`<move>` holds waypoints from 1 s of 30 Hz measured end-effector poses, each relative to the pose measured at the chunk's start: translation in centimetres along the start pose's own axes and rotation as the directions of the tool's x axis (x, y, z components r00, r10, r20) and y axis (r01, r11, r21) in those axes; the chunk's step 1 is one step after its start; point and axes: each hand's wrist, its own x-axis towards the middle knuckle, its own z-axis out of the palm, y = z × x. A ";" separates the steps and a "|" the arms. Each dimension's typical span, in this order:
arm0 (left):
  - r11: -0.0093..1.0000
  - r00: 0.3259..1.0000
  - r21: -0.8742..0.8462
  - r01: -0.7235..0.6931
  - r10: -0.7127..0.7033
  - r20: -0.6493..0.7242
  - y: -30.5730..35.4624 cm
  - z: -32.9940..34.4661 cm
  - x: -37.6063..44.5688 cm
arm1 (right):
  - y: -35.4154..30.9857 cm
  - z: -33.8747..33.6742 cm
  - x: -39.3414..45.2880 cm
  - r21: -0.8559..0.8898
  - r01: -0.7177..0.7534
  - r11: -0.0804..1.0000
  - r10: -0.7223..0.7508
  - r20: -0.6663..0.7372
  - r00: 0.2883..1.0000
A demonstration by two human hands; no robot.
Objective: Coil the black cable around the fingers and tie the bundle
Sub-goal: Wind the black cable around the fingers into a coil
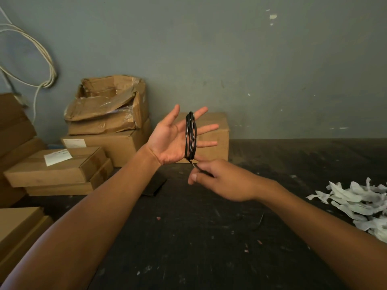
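Note:
My left hand (pixel 170 141) is raised palm up, fingers spread, above the dark table. The black cable (pixel 191 136), with a thin white stripe, is wound in several loops around the four fingers, just past the knuckles. Its loose end runs down from the bottom of the coil into my right hand (pixel 219 181). The right hand sits just below and right of the left, thumb and fingers pinched on that short cable end. The thumb of the left hand stays outside the coil.
Cardboard boxes (pixel 56 166) are stacked at the left and along the wall, one crushed open box (pixel 109 103) on top. A closed box (pixel 217 130) stands behind my left hand. White paper scraps (pixel 360 204) lie at the right. A white cord (pixel 46 59) hangs on the wall.

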 end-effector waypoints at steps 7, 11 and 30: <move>0.985 0.993 0.135 0.104 -0.095 -0.073 -1.8 -0.7 -0.4 | -0.4 -3.6 0.9 -0.079 -0.026 0.997 0.014 -0.147 0.989; 0.956 0.976 0.197 0.216 -0.208 -0.059 -2.6 -1.1 -0.6 | -0.5 -6.7 1.5 -0.240 -0.072 0.968 0.009 -0.256 0.967; 0.957 0.889 0.099 0.274 -0.291 0.352 -2.3 1.8 -2.0 | 3.9 -8.3 2.6 -0.154 0.012 0.988 -0.076 -0.415 0.907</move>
